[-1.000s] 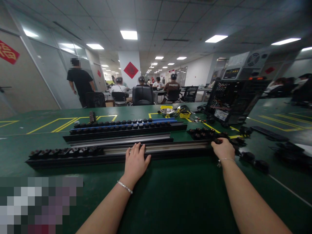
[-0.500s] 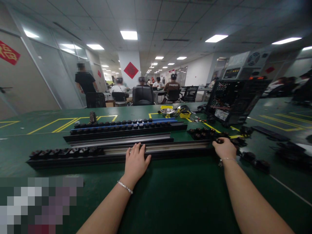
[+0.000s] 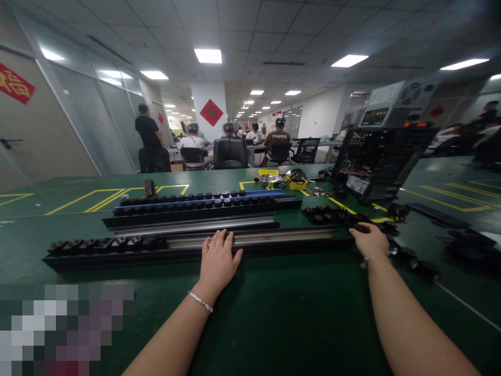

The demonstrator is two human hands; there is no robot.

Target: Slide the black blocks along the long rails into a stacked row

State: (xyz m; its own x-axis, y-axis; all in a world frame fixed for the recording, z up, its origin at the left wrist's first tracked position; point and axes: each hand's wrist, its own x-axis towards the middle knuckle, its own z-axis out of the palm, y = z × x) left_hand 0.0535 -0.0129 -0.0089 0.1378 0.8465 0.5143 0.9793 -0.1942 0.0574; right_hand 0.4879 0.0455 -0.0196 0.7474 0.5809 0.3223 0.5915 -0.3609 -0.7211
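A long black rail (image 3: 282,246) with a metal channel along its top lies crosswise on the green table. Several black blocks (image 3: 105,245) with brownish tops sit in a row on its left part. My left hand (image 3: 219,258) rests on the middle of the rail, fingers stretched out and holding nothing. Just past the rail's right end, my right hand (image 3: 371,241) is closed on a small dark block (image 3: 363,228), mostly hidden by the fingers. More black blocks (image 3: 415,261) lie right of that hand, and a cluster of dark blocks (image 3: 332,214) lies beyond it.
Behind the rail lie a shorter metal-topped rail (image 3: 195,224) and a rail with a blue strip (image 3: 266,194) bearing several blocks. Farther back are a metal bowl (image 3: 270,179), a yellow container (image 3: 296,181) with cables, and an opened computer case (image 3: 376,162). People sit at distant desks.
My right hand has shifted right, off the rail's end, with the dark block still in its fingers. My left hand stays in place. A standing person in the background has moved slightly right.
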